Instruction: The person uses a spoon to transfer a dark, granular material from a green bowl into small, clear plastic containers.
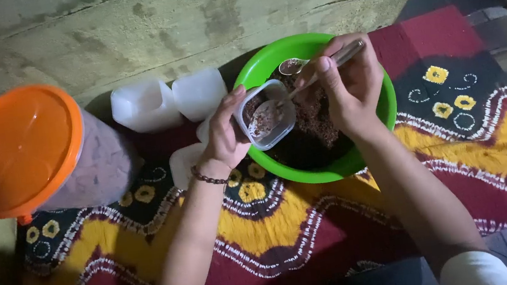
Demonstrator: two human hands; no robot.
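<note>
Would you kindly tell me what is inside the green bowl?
The green bowl holds dark reddish-brown crumbly material and a second spoon. The small container and both hands above cover part of it; the bottom is hidden.

One head-worn view only, looking steeply down, close above the hands. Patterned cloth (289, 222) fills the frame; wall (186, 15) along 12 o'clock, green bowl (385, 113) just above centre, orange-lidded jar (16, 149) at 9 o'clock. Forearms enter from 6 o'clock.
</note>
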